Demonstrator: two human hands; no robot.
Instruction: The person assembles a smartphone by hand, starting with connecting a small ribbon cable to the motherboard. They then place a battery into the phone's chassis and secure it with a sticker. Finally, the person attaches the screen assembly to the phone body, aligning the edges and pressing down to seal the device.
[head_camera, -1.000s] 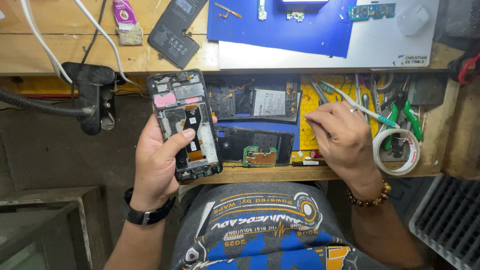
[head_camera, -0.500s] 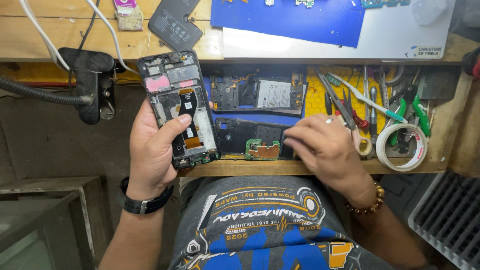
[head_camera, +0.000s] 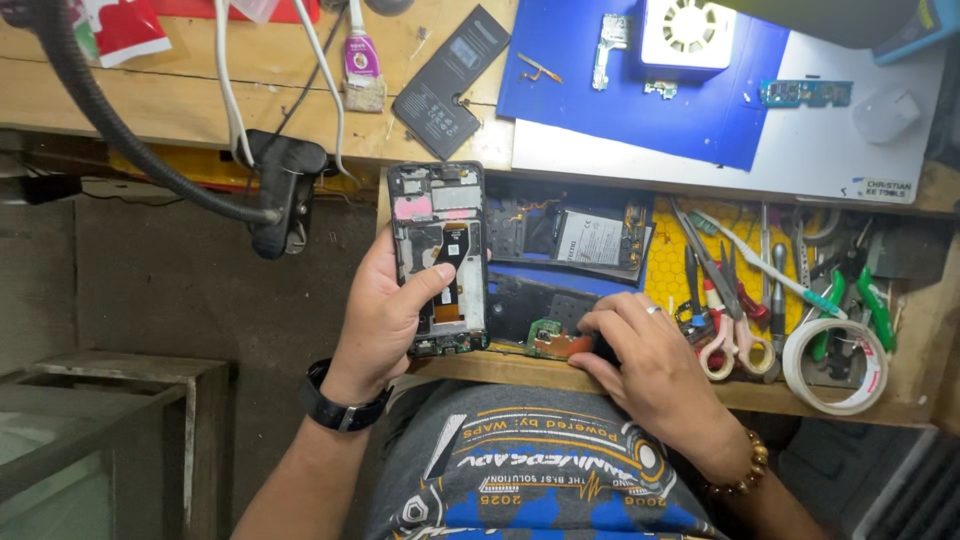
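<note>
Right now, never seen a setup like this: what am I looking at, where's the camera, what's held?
No machine here: a person works with bare hands, filmed from a camera on their head that looks down. The left hand holds an opened phone with its insides showing. The right hand rests its fingertips on a small circuit board in a shallow drawer. The drawer also holds scissors, a tape roll and other tools. On the wooden bench above lie a blue mat and a flat black battery.

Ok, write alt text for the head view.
A person's left hand holds an opened phone frame upright over a drawer, while the right hand touches a small green circuit board on the drawer's edge. Scissors and a tape roll lie alongside.
</note>
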